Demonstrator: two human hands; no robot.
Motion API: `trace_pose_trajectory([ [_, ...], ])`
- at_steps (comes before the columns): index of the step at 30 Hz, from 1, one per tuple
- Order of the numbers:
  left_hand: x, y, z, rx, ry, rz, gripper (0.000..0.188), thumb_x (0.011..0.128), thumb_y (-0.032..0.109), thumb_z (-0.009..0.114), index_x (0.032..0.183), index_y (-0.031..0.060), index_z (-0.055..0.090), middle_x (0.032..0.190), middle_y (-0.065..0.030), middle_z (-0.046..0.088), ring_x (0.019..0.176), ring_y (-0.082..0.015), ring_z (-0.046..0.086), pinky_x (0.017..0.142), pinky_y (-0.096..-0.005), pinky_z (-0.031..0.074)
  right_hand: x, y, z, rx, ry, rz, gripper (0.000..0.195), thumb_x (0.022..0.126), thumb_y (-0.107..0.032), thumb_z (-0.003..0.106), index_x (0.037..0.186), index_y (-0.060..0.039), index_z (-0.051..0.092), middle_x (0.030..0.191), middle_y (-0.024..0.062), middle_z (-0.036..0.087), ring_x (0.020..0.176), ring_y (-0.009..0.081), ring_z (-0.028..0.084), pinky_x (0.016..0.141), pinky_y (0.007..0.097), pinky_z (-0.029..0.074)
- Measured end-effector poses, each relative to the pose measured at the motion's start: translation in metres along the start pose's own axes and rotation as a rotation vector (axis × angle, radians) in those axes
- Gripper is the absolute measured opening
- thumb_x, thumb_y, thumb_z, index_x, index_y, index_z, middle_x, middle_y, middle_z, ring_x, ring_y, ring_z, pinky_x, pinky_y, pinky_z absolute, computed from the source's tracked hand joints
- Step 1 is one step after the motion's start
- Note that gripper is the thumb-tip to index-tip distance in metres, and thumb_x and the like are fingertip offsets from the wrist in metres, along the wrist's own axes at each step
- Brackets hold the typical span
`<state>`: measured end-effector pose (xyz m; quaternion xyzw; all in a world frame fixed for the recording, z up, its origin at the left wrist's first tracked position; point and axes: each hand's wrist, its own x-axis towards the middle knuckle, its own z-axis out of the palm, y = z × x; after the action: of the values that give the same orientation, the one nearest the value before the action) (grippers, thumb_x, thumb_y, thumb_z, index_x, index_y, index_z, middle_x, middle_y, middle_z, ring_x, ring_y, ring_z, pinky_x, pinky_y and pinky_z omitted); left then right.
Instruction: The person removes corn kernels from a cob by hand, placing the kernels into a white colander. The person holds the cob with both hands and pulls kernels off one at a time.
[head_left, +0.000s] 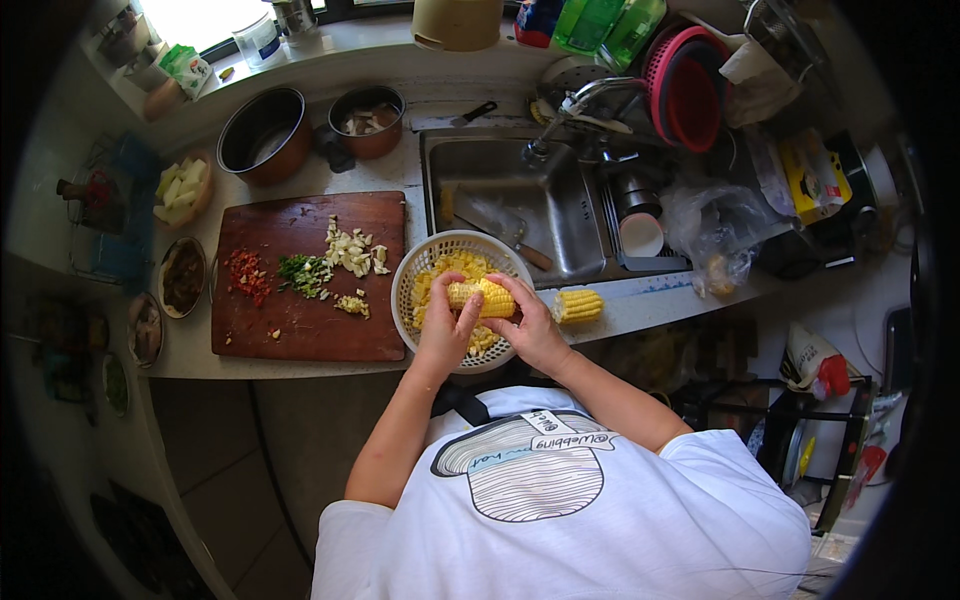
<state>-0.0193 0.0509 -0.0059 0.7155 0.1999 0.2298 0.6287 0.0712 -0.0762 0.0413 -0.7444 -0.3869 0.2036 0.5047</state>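
Observation:
Both hands hold one piece of corn cob (495, 298) level over a white plastic colander (403, 319). My left hand (444, 326) grips its left end, where part of the cob looks stripped of kernels. Around the right end curl the fingers of my right hand (531, 322). Loose yellow corn kernels (461, 262) lie in the colander below. Another corn cob piece (577, 306) rests on the counter's edge, right of the colander. On the wooden cutting board (300, 341) at left are chopped red pepper (247, 276), chopped green onion (304, 275) and chopped garlic (356, 251).
Behind the colander is a steel sink (480, 157) holding a cleaver (499, 232). Two pots (274, 161) (375, 142) stand behind the board. A bowl of pale cut vegetable pieces (184, 214) and a dish of dark food (182, 277) sit left of it. A plastic bag (712, 225) lies right.

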Motion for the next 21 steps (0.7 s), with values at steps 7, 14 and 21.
trace_pose_trajectory([
  [7, 0.001, 0.004, -0.01, -0.535, -0.119, -0.461, 0.032, 0.096, 0.023, 0.051, 0.123, 0.0085, 0.042, 0.095, -0.0063, 0.056, 0.073, -0.0113, 0.055, 0.049, -0.024, 0.047, 0.001, -0.001, 0.001, 0.027, 0.004, 0.027, 0.056, 0.075, -0.003, 0.071, 0.126, -0.0035, 0.049, 0.121, 0.0174, 0.052, 0.11, 0.031, 0.055, 0.089, 0.0343, 0.048],
  [14, -0.002, 0.017, -0.009, -0.635, -0.112, -0.452, 0.037, 0.094, 0.024, 0.056, 0.123, 0.0042, 0.046, 0.101, -0.0063, 0.058, 0.08, -0.0119, 0.057, 0.049, -0.0242, 0.049, 0.007, -0.004, -0.002, -0.169, 0.01, -0.159, 0.056, 0.072, 0.0, 0.07, 0.125, -0.0028, 0.05, 0.12, 0.0176, 0.052, 0.109, 0.0335, 0.055, 0.092, 0.0345, 0.046],
  [21, -0.004, 0.004, -0.013, -0.756, -0.15, -0.438, 0.032, 0.093, 0.02, 0.055, 0.12, 0.0045, 0.047, 0.1, -0.0052, 0.059, 0.078, -0.011, 0.058, 0.051, -0.0225, 0.049, 0.006, -0.008, -0.001, 0.104, -0.009, 0.036, 0.055, 0.072, 0.0, 0.071, 0.123, -0.0023, 0.051, 0.12, 0.0175, 0.053, 0.109, 0.0339, 0.055, 0.092, 0.0355, 0.046],
])
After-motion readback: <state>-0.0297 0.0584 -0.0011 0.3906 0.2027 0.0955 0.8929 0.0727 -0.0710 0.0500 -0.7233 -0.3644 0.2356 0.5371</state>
